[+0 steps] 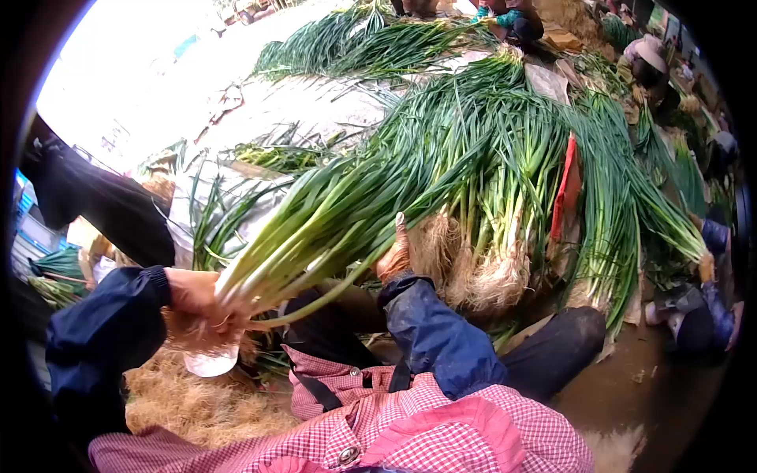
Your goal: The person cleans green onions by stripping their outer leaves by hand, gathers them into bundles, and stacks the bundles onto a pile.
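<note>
My left hand (197,298) is closed around the white lower stems of a bunch of long green onions (315,213), just above their roots. The bunch slants up to the right, its green leaves lying over other onions. My right hand (394,254) is at the lower right side of this bunch, thumb pointing up against the leaves; its other fingers are hidden. Right of it, more onions (512,165) lie with shaggy pale roots (497,280) toward me. A red strip (565,189) stands between two heaps.
Dry root trimmings (197,394) lie beside my lap at the lower left. Another onion heap (355,43) is at the back. A co-worker's teal-gloved hands (505,16) show at the top, and a person in a pale hat (650,54) sits upper right. Another person's blue sleeve (715,236) is far right.
</note>
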`<state>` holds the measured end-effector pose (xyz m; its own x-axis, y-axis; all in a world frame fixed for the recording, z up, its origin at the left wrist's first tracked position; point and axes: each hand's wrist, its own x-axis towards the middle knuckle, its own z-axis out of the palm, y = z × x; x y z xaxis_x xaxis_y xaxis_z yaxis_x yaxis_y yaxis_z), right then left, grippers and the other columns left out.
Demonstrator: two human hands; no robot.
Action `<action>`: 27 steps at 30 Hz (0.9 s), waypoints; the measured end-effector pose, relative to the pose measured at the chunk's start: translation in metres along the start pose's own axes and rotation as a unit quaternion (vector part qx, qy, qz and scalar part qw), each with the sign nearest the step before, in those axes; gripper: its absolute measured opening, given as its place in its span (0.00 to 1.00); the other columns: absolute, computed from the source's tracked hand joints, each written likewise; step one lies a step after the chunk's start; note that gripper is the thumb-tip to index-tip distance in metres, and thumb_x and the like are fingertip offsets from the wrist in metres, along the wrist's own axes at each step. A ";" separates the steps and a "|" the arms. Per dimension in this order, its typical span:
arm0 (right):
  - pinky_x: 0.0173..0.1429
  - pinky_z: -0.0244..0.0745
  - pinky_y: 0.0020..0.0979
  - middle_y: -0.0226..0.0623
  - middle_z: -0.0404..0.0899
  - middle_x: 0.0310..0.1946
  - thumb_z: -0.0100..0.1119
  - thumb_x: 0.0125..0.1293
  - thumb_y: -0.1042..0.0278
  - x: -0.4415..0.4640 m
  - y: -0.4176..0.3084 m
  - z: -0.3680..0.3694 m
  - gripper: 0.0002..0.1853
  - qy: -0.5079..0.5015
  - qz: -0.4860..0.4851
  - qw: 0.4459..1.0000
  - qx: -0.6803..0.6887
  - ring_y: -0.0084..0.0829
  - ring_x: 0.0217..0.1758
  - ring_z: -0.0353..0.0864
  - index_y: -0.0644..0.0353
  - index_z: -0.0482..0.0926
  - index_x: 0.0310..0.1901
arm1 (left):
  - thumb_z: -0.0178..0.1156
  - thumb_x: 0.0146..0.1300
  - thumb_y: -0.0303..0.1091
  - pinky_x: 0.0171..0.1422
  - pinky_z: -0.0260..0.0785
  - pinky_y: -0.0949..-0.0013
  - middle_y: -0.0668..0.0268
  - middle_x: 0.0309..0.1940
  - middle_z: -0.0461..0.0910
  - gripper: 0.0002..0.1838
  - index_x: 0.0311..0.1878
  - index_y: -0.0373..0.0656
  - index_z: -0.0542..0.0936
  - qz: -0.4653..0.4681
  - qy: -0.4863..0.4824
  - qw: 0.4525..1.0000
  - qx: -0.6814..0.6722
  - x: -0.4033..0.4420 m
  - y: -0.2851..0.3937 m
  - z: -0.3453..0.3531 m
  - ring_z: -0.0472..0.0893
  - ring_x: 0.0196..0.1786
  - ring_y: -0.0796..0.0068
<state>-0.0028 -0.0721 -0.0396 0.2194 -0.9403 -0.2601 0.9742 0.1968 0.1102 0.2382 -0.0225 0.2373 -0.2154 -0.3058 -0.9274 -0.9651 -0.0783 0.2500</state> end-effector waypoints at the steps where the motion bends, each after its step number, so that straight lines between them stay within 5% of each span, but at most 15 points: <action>1: 0.62 0.61 0.50 0.40 0.72 0.53 0.59 0.56 0.45 0.015 0.006 -0.003 0.31 -0.042 -0.015 0.998 0.040 0.43 0.56 0.69 0.58 0.69 0.55 | 0.65 0.39 0.34 0.36 0.70 0.69 0.64 0.32 0.79 0.22 0.42 0.43 0.79 -0.033 0.065 0.996 0.046 -0.017 -0.011 -0.002 0.77 0.35 0.74; 2: 0.63 0.60 0.50 0.39 0.71 0.53 0.60 0.56 0.48 0.017 0.010 0.008 0.30 -0.062 -0.007 0.996 0.071 0.44 0.56 0.69 0.58 0.68 0.55 | 0.65 0.40 0.44 0.34 0.71 0.69 0.63 0.26 0.79 0.21 0.40 0.47 0.80 -0.176 0.096 0.952 0.230 -0.045 0.015 -0.001 0.79 0.30 0.70; 4: 0.63 0.60 0.47 0.39 0.71 0.54 0.57 0.58 0.45 0.030 0.014 0.025 0.30 -0.099 0.005 0.993 0.057 0.43 0.56 0.69 0.57 0.69 0.55 | 0.61 0.44 0.51 0.33 0.72 0.67 0.62 0.21 0.78 0.22 0.39 0.46 0.79 -0.200 0.199 0.909 0.306 -0.077 0.026 0.002 0.79 0.25 0.67; 7: 0.64 0.58 0.47 0.39 0.67 0.57 0.51 0.60 0.43 0.045 0.010 0.045 0.30 -0.237 -0.045 0.969 -0.055 0.43 0.59 0.66 0.56 0.66 0.58 | 0.59 0.49 0.47 0.29 0.73 0.66 0.62 0.19 0.77 0.19 0.37 0.42 0.77 -0.239 0.334 0.809 0.420 -0.124 0.049 -0.001 0.77 0.20 0.69; 9: 0.65 0.54 0.52 0.39 0.65 0.60 0.51 0.60 0.43 0.051 -0.006 0.055 0.32 -0.142 0.051 0.988 -0.014 0.45 0.62 0.62 0.55 0.63 0.60 | 0.58 0.54 0.42 0.25 0.71 0.65 0.63 0.16 0.74 0.16 0.39 0.40 0.75 -0.289 0.406 0.744 0.445 -0.143 0.052 -0.022 0.73 0.15 0.69; 10: 0.65 0.51 0.57 0.46 0.58 0.63 0.54 0.59 0.44 0.052 -0.016 0.048 0.38 -0.202 0.057 0.976 -0.059 0.48 0.64 0.56 0.58 0.54 0.64 | 0.57 0.55 0.39 0.25 0.71 0.65 0.65 0.15 0.73 0.14 0.40 0.39 0.73 -0.291 0.423 0.664 0.544 -0.153 0.051 -0.033 0.73 0.15 0.69; 11: 0.65 0.52 0.55 0.56 0.49 0.65 0.56 0.57 0.44 0.039 -0.020 0.055 0.45 0.028 0.063 0.994 -0.086 0.48 0.67 0.52 0.62 0.44 0.66 | 0.56 0.56 0.36 0.26 0.70 0.65 0.67 0.14 0.71 0.13 0.41 0.38 0.72 -0.288 0.435 0.571 0.634 -0.163 0.048 -0.046 0.72 0.15 0.70; 12: 0.63 0.58 0.52 0.63 0.40 0.65 0.57 0.58 0.49 0.025 -0.029 0.041 0.48 0.028 0.069 0.985 -0.153 0.49 0.67 0.51 0.63 0.36 0.67 | 0.56 0.54 0.34 0.27 0.71 0.65 0.66 0.18 0.72 0.15 0.44 0.38 0.71 -0.285 0.452 0.467 0.705 -0.170 0.045 -0.063 0.75 0.20 0.69; 13: 0.62 0.61 0.48 0.54 0.53 0.58 0.54 0.60 0.53 0.020 -0.043 -0.006 0.38 -0.038 0.058 0.968 -0.242 0.44 0.62 0.59 0.62 0.46 0.63 | 0.56 0.53 0.31 0.29 0.71 0.66 0.65 0.22 0.74 0.17 0.46 0.37 0.70 -0.281 0.462 0.352 0.764 -0.176 0.044 -0.081 0.77 0.25 0.69; 15: 0.58 0.68 0.40 0.37 0.77 0.43 0.49 0.63 0.61 0.007 -0.070 -0.096 0.20 -0.161 -0.001 0.900 -0.405 0.33 0.50 0.73 0.59 0.66 0.54 | 0.56 0.50 0.29 0.37 0.71 0.64 0.63 0.32 0.74 0.21 0.51 0.39 0.69 -0.279 0.533 0.372 0.707 -0.180 0.071 -0.115 0.77 0.40 0.68; 19: 0.48 0.69 0.35 0.38 0.78 0.38 0.50 0.63 0.63 -0.096 -0.113 -0.121 0.17 0.049 0.085 0.760 -0.642 0.31 0.44 0.76 0.60 0.70 0.51 | 0.55 0.53 0.28 0.56 0.62 0.63 0.64 0.43 0.72 0.25 0.57 0.47 0.67 -0.190 0.601 0.184 0.754 -0.197 0.103 -0.178 0.72 0.52 0.67; 21: 0.43 0.70 0.33 0.39 0.79 0.36 0.51 0.62 0.64 -0.113 -0.130 -0.136 0.15 0.110 0.110 0.648 -0.746 0.30 0.41 0.77 0.61 0.71 0.49 | 0.55 0.54 0.28 0.55 0.63 0.64 0.64 0.42 0.72 0.23 0.55 0.47 0.68 -0.156 0.617 0.129 0.760 -0.204 0.119 -0.188 0.73 0.51 0.67; 25: 0.33 0.71 0.29 0.40 0.80 0.32 0.52 0.61 0.65 -0.107 -0.142 -0.148 0.13 0.176 0.186 0.427 -0.867 0.28 0.34 0.80 0.61 0.75 0.45 | 0.55 0.55 0.30 0.52 0.64 0.65 0.64 0.40 0.73 0.19 0.52 0.46 0.70 -0.074 0.660 0.150 0.733 -0.213 0.157 -0.175 0.73 0.48 0.68; 27: 0.29 0.71 0.27 0.40 0.80 0.30 0.53 0.61 0.66 -0.092 -0.140 -0.138 0.12 0.187 0.265 0.396 -0.859 0.27 0.31 0.81 0.62 0.77 0.43 | 0.55 0.56 0.30 0.51 0.65 0.66 0.64 0.39 0.73 0.17 0.51 0.46 0.71 -0.036 0.677 0.182 0.712 -0.219 0.173 -0.166 0.74 0.47 0.68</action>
<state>-0.1523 0.0255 -0.1637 0.0966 -0.5966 -0.7967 -0.6859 0.5401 -0.4876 0.1436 -0.1266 0.5298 -0.8912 -0.3810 0.2461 -0.2255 -0.0985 -0.9692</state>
